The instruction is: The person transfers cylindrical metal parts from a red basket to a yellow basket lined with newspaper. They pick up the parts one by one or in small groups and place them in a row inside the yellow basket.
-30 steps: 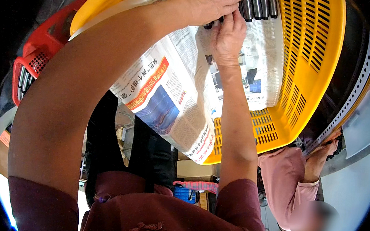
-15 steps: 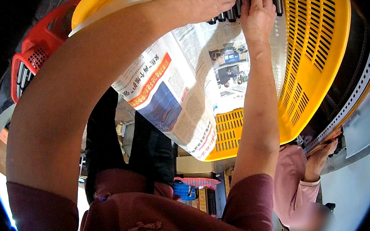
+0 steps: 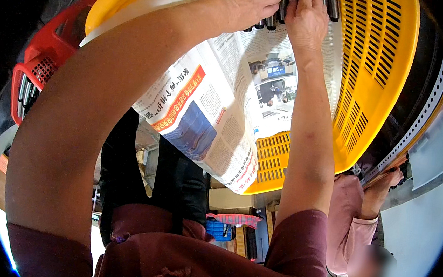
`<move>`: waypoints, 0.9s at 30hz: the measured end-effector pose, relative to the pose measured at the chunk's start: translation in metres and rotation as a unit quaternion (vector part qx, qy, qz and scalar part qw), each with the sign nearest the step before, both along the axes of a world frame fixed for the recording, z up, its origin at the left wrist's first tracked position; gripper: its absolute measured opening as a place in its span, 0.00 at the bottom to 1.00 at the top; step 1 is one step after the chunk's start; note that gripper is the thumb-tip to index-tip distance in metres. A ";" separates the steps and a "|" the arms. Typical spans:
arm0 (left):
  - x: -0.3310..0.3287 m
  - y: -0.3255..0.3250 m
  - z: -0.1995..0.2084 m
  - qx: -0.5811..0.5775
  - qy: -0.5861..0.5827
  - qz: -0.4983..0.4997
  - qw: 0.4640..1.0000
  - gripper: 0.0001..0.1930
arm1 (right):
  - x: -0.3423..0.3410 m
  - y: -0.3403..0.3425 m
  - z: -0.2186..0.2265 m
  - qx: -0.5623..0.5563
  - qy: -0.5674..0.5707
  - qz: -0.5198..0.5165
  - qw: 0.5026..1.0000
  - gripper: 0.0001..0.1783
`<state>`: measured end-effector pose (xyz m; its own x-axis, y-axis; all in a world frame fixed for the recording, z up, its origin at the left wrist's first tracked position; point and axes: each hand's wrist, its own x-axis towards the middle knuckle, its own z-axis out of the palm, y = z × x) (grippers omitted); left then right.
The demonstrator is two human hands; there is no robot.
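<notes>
A yellow plastic basket (image 3: 376, 93) with slotted sides is lined with newspaper (image 3: 222, 123). At its far end, a row of dark, shiny metal tubes (image 3: 334, 8) lies on the paper, cut off by the top edge of the view. My left hand (image 3: 246, 6) reaches across from the left, its fingers curled over several tubes. Close beside it, my right hand (image 3: 307, 21) has thumb and forefinger closed on tubes in the same row. The far ends of the tubes and some fingertips are out of sight.
A red plastic crate (image 3: 42, 64) to the left holds similar tubes (image 3: 27, 92). At the right, another person in a pink top (image 3: 344, 216) sits beyond a perforated metal strip (image 3: 414, 130). A blue basket (image 3: 219, 231) stands below, behind my legs.
Both hands stay at the row of tubes. My right hand has shifted slightly left and down, and the tube ends between the hands have moved a little left.
</notes>
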<state>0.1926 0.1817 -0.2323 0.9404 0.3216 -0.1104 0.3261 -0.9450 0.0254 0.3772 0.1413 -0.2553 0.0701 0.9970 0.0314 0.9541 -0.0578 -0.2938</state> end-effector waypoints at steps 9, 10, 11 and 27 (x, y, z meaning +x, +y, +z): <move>-0.005 0.000 0.041 0.000 -0.005 0.036 0.999 0.21 | 0.004 -0.005 -0.002 0.021 0.000 0.008 1.000 0.19; -0.005 -0.003 0.043 0.000 -0.003 0.039 0.999 0.20 | 0.005 -0.007 -0.002 0.029 -0.002 0.010 1.000 0.20; -0.008 -0.006 0.046 0.001 0.003 0.045 0.999 0.20 | 0.006 -0.007 -0.004 0.037 0.003 0.015 0.999 0.20; -0.006 -0.011 0.015 -0.596 -0.003 0.591 0.543 0.19 | -0.038 -0.064 -0.005 -0.062 0.541 -0.452 0.706 0.20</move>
<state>0.1867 0.1711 -0.2177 0.1551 0.4051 -0.9010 0.6838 0.6142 0.3939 0.3390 0.0777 -0.2607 0.5963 0.5193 -0.6122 -0.2692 -0.5890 -0.7619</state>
